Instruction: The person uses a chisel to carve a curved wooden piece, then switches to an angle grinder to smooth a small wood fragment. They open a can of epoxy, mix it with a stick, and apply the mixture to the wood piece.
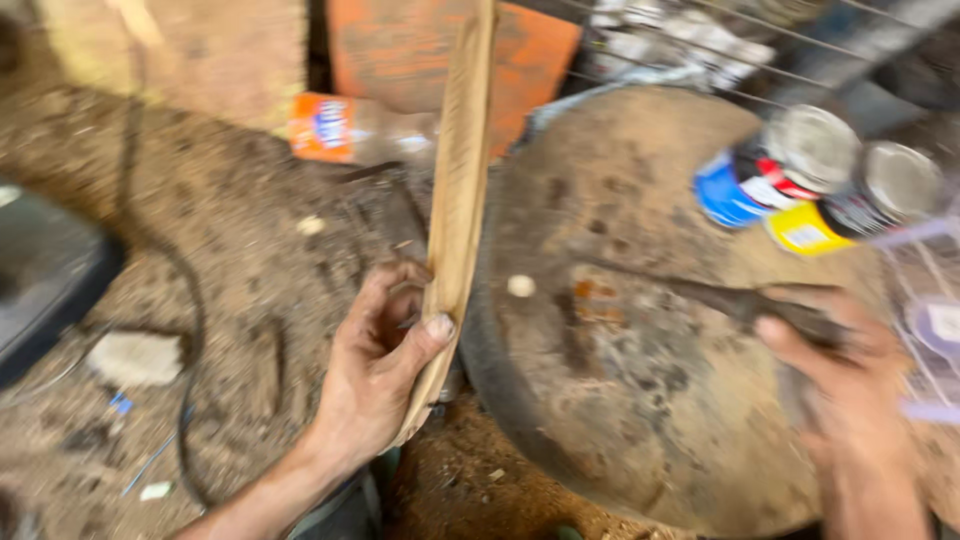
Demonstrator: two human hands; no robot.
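Gripping the long wooden strip [458,190] near its lower end, the left hand [375,365] should keep it steady against the round block [640,330], while the right hand [850,400], fingers wrapped around a dark tool [745,300], works carefully.

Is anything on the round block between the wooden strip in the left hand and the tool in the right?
Nothing large: the left hand holds the wooden strip at the round block's left edge; only a small pale piece lies between it and the dark tool.
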